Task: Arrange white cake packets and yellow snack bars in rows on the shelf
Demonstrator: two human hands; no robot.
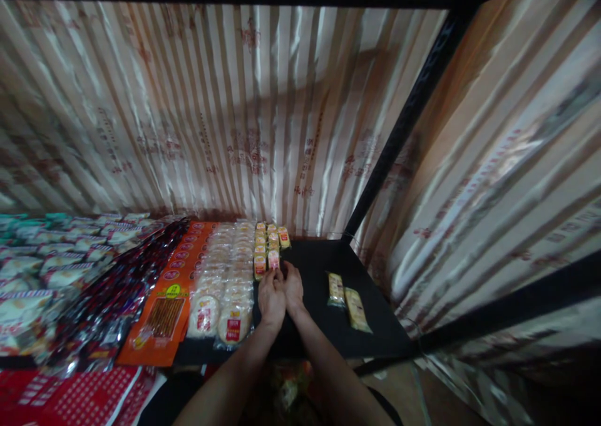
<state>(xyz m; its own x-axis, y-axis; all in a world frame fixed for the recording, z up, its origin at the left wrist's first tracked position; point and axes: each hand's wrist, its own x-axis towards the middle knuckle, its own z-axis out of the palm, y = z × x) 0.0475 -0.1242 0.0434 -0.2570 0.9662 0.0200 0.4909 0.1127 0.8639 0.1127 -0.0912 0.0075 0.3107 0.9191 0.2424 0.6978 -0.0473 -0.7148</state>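
Though illegible, red-labelled packet [273, 260].

The black shelf [323, 269] carries rows of small yellow packets [265, 241], round cake packs [225, 275], orange packs [164, 310], and two loose packets [347, 297] lying apart.

Too small to read: print on small packets [261, 264]. Hidden: grip of left hand [271, 297] and right hand [293, 288].
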